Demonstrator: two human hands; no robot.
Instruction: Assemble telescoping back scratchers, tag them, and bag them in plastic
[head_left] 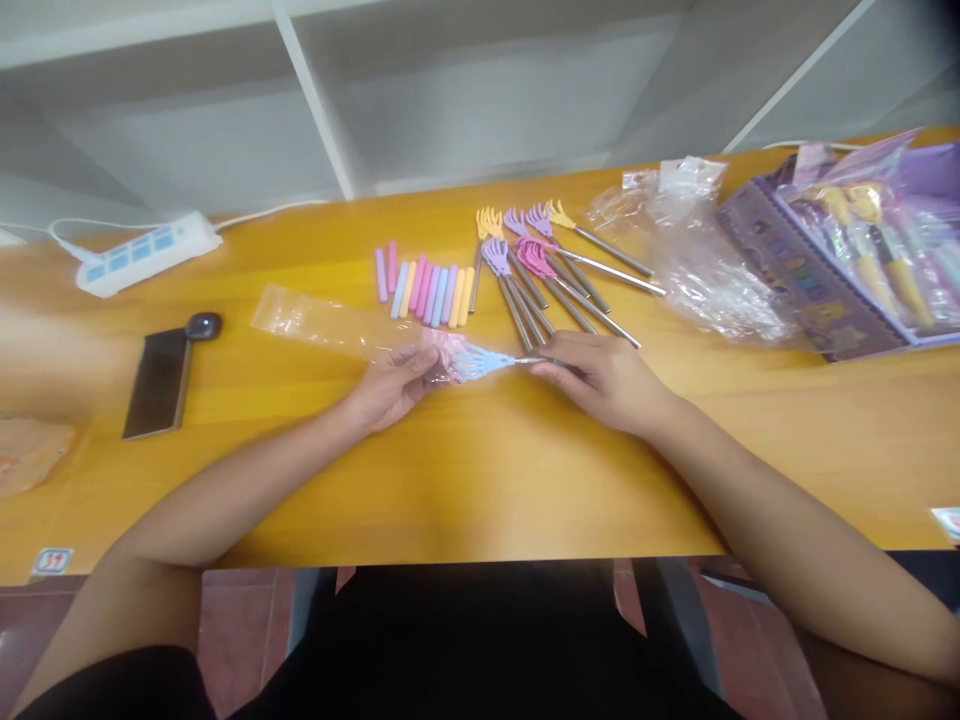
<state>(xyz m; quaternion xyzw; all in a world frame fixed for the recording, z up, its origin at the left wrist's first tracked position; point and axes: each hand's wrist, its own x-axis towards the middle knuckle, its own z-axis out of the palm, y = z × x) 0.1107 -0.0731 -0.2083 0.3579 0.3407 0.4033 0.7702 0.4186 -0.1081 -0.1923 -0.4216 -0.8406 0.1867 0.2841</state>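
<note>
My left hand [397,385] is closed on the mouth of a clear plastic bag [322,322], whose long empty end stretches off to the left. A back scratcher [486,362] with a light blue claw head has its tips at the bag's pinkish opening. My right hand [604,375] grips its metal rod. Just beyond my hands lie several more back scratchers [536,255] with yellow, purple and pink heads. To their left is a row of coloured handle sleeves [431,293] in pink, blue, yellow and purple.
A pile of clear bags [720,260] lies at the right, against a purple display box [810,270] holding bagged items. A white power strip [150,255], a black phone-like slab [157,383] and a small black round object [203,326] are at the left. Shelf panels [487,100] stand behind the table.
</note>
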